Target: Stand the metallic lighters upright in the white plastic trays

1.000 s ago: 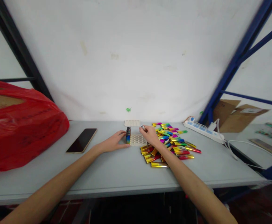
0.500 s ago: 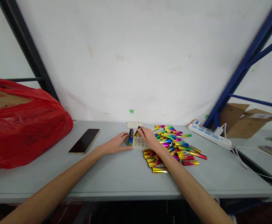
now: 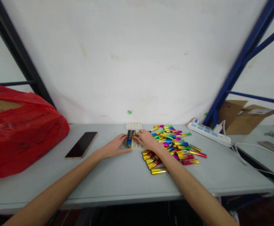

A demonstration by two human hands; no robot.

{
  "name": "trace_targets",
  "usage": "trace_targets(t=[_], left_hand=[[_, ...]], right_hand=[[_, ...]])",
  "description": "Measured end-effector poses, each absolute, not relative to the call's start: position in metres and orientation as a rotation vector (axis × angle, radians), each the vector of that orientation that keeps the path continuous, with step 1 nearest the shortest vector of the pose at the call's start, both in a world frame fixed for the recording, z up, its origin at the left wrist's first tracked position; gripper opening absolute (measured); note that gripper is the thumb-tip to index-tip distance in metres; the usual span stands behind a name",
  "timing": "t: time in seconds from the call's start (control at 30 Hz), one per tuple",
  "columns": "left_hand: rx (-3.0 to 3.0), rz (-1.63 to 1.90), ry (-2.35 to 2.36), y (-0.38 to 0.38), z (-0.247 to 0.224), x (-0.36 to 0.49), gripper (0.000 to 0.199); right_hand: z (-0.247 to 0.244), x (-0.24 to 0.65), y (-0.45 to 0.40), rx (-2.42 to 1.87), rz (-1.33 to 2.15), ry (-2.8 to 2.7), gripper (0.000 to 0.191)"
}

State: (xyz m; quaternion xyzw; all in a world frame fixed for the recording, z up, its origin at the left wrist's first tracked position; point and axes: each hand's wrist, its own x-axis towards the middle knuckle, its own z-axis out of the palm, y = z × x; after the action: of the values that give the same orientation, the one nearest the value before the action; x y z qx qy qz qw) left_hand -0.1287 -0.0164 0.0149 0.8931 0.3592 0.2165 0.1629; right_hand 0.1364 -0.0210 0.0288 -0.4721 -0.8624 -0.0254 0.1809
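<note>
A small white holed tray (image 3: 138,145) lies flat on the table. Along its left edge stands a row of shiny dark-topped lighter-like tubes (image 3: 129,139), the nearest one blue and gold. My left hand (image 3: 114,145) braces the tray's left side, thumb at the near corner and fingers by the row's far end. Just right of that row, a gold, dark-topped lighter-like tube (image 3: 134,133) stands upright at the tray's far side. The fingers of my right hand (image 3: 146,139) are closed against it; their tips are partly hidden.
A loose pile of shiny multicoloured tubes (image 3: 174,146) spreads right of the tray. Behind it is another white tray (image 3: 133,126). A phone (image 3: 81,145) and a red plastic bag (image 3: 26,131) are on the left, a power strip (image 3: 208,134) and an open cardboard box (image 3: 242,121) on the right.
My right hand has lowered the tilted gold tube, which now stands upright in the tray beside the row. My left hand keeps its place at the tray. The view has shifted slightly.
</note>
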Motion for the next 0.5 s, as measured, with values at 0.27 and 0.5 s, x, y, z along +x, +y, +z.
trace_targets(t=[0.27, 0.5], left_hand=[[2.476, 0.706, 1.132, -0.007, 0.001, -0.122, 0.099], [2.501, 0.664, 1.052, 0.0, 0.006, -0.134, 0.089]], right_hand=[[0.028, 0.197, -0.006, -1.623, -0.177, -2.244, 0.052], [0.018, 0.229, 0.012, -1.759, -0.126, -2.263, 0.036]])
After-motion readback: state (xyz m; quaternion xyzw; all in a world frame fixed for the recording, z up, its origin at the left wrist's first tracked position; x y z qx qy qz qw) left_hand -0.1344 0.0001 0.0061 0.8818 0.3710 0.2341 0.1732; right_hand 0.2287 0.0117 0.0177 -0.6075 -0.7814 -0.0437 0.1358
